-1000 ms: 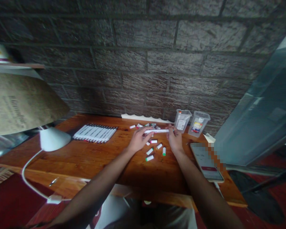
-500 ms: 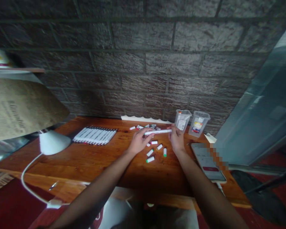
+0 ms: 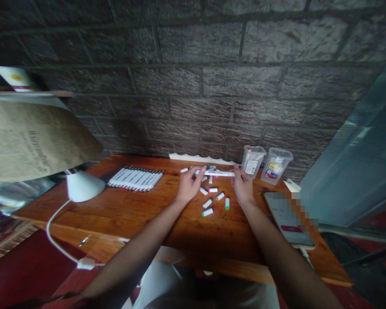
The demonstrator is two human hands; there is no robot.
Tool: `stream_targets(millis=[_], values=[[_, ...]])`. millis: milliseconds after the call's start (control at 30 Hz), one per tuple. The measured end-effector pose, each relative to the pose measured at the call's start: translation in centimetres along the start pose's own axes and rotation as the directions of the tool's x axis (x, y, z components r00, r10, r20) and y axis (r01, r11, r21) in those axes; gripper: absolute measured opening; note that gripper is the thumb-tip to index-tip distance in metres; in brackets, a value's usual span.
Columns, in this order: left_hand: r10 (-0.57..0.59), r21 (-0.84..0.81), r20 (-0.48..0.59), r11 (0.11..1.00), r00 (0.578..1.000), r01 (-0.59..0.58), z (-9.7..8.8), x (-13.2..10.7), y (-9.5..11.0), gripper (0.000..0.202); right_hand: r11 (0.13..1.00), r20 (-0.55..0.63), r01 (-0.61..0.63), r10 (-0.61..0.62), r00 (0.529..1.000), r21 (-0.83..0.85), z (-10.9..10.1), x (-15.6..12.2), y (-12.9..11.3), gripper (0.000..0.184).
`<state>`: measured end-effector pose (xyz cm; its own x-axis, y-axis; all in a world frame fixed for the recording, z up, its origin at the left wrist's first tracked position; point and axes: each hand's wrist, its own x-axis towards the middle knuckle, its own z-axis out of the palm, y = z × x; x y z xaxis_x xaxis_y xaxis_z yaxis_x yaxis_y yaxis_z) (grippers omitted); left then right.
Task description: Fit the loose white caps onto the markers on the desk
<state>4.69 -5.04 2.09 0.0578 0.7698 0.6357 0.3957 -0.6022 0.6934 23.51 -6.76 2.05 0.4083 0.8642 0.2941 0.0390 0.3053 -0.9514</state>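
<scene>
Both my hands are over the middle of a wooden table (image 3: pixel 141 214). My left hand (image 3: pixel 189 186) and my right hand (image 3: pixel 242 184) hold a white marker (image 3: pixel 217 174) level between them, the right fingers pinching its right end. Its left end lies against my left fingers. Several loose marker caps with green or red ends (image 3: pixel 207 206) lie on the wood just below and between my hands. More small white pieces (image 3: pixel 193 169) lie behind the marker, partly hidden by my fingers.
A row of white markers (image 3: pixel 135 179) lies left of my hands. Two transparent plastic containers (image 3: pixel 263 163) stand at the back right, before a brick wall (image 3: pixel 199 98). A phone (image 3: pixel 287 219) lies at the right, and a white desk lamp (image 3: pixel 83 186) stands at the left.
The whole view has shifted, with the table sitting further right in the frame. The marker has turned a little, and dark print now shows on its barrel.
</scene>
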Motion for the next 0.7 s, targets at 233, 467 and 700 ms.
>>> stream_targets(millis=[233,467,700], values=[[-0.012,-0.060,-0.069,0.998,0.998,0.008,-0.4,-0.1,1.0,0.041,0.994,0.039,0.100,-0.098,0.994,-0.054,0.1,-0.9,-1.4,0.050],[0.039,0.031,-0.242,0.999,0.969,-0.033,-0.9,-0.4,1.4,0.040,0.919,0.068,0.333,-0.326,0.943,-0.212,0.2,-2.9,-2.9,0.042],[0.106,0.052,-0.246,0.994,0.963,-0.096,-0.9,-0.5,1.6,0.037,0.902,0.034,0.358,-0.361,0.932,-0.241,0.3,-2.8,-2.4,0.041]])
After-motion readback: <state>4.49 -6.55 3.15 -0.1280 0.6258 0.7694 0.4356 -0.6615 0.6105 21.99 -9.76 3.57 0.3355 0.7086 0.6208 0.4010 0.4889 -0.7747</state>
